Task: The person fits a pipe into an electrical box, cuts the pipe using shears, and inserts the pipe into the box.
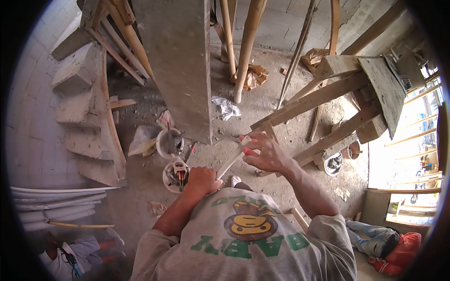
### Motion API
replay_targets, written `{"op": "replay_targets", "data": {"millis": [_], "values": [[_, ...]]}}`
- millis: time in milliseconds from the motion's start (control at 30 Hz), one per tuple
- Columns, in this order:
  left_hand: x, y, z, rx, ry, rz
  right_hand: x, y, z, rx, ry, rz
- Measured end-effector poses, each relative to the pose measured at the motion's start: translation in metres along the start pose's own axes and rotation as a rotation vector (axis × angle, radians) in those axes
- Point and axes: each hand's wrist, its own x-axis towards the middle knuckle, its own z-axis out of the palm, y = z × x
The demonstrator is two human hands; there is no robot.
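My left hand [202,180] is closed around the lower end of a short white plastic pipe [229,163], just in front of my shirt. The pipe slants up and to the right. At its upper end, my right hand [266,152] is closed on a red-handled tool [251,152]. Its exact kind is hard to make out, since my fingers cover much of it. Left of my left hand stands a white bucket [165,180] with hand tools in it, and a second white bucket [158,144] sits just beyond.
Concrete stairs [75,112] and a stack of white pipes [61,206] are at left. A broad upright board [183,65] and wooden poles [248,47] stand ahead. A timber trestle [323,98] is at right. Two people, one in a red top [403,253], are at the lower corners.
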Motion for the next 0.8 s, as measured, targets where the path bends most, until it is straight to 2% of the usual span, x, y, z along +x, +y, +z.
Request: {"op": "replay_targets", "data": {"millis": [67, 367, 433, 633, 700, 800], "values": [[0.002, -0.003, 0.0, 0.007, -0.028, 0.006, 0.001, -0.001, 0.001, 0.012, -0.035, 0.111], [-0.006, -0.003, -0.029, 0.01, -0.217, 0.076, -0.011, -0.006, -0.011, 0.252, -0.087, 0.051], [-0.012, 0.001, -0.038, 0.012, -0.256, 0.088, -0.014, -0.027, -0.023, 0.394, -0.151, 0.166], [-0.011, -0.004, -0.036, 0.041, -0.296, 0.14, -0.018, -0.028, -0.024, 0.77, -0.403, 0.411], [-0.009, -0.011, -0.034, 0.024, -0.294, 0.135, -0.012, -0.032, -0.024, 0.759, -0.384, 0.353], [-0.01, -0.016, -0.031, -0.018, -0.304, 0.087, -0.004, -0.028, -0.013, 0.633, -0.15, 0.107]]}}
